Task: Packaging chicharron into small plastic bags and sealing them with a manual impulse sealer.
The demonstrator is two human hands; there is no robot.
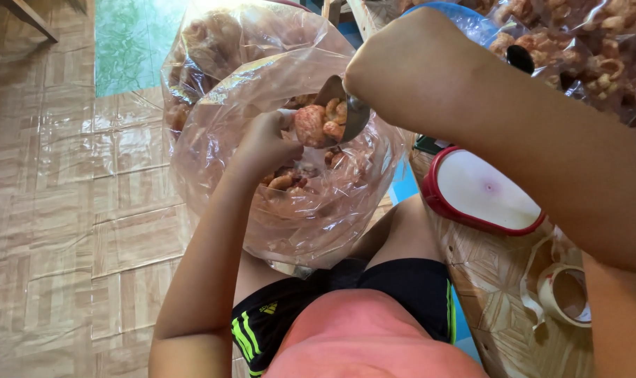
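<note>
My right hand [402, 66] grips a metal scoop [346, 112] loaded with orange-brown fried snack pieces [321, 122], tipped over the mouth of a large clear plastic bag [220, 161]. My left hand [265, 143] reaches inside that bag and holds its opening close to the scoop. More fried pieces [286, 180] lie in the bag's bottom. The bag rests in front of my knees.
A red-rimmed white scale [482, 192] sits on the low patterned table at right, with rolls of tape [563, 290] near its front. Filled snack bags [598, 49] pile up at the top right; another full bag [206, 42] stands behind. Vinyl floor spreads to the left.
</note>
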